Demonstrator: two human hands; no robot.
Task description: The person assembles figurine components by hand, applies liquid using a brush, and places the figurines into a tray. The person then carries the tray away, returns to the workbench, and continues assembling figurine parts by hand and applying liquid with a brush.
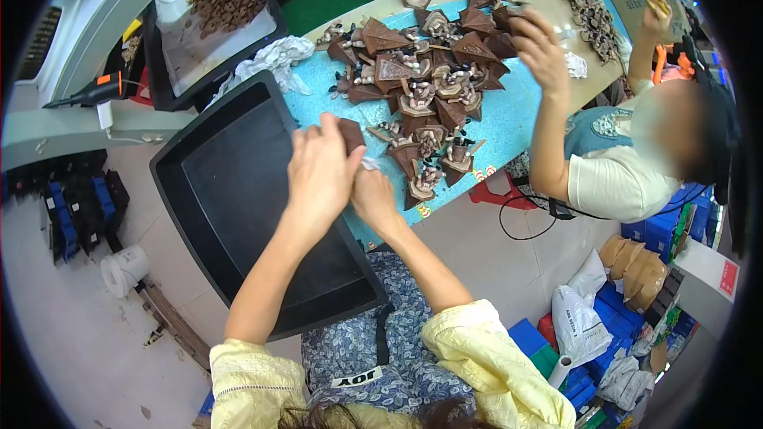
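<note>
My left hand is closed around a dark brown faceted piece above the near edge of the blue table covering. Just below and touching it, my right hand has its fingers curled in. A small whitish bit shows at the right fingertips, but what that hand grips is mostly hidden. To the right of my hands spread many brown figurines with pointed, roof-like brown parts and small pale and black figures. A large black tray lies under my left forearm.
Across the table, a co-worker's raised hand holds a brown piece. A second tray of small brown pieces stands at the upper left, near crumpled white plastic. More small parts are heaped on the far right of the table.
</note>
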